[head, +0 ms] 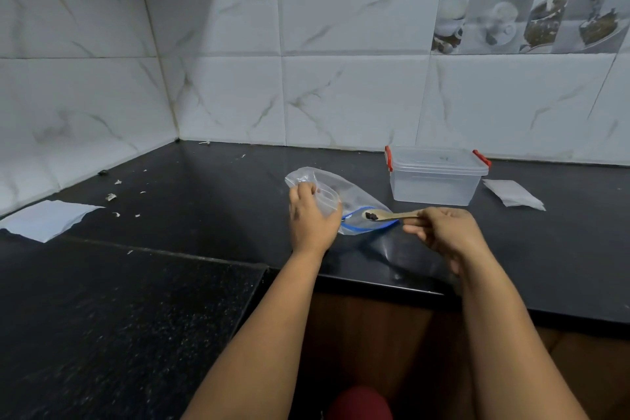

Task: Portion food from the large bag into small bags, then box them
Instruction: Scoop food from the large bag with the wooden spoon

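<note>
A large clear zip bag (354, 201) with a blue seal lies on the black counter (204, 201), a few dark pieces of food inside. My left hand (312, 216) holds a small clear bag (325, 203) with its mouth held apart, just left of the large bag's opening. My right hand (443, 232) grips the handle of a wooden spoon (392, 215). The spoon's bowl carries dark food and hovers at the large bag's blue-edged mouth. A clear plastic box (436, 177) with red clips, lid on, stands behind the bags to the right.
Flat clear small bags lie right of the box (513, 196) and before my right hand (405, 251). A white sheet (47, 218) rests at the far left. Small pale scraps (110, 197) dot the counter. Tiled walls close off the back and left; the counter edge runs near my forearms.
</note>
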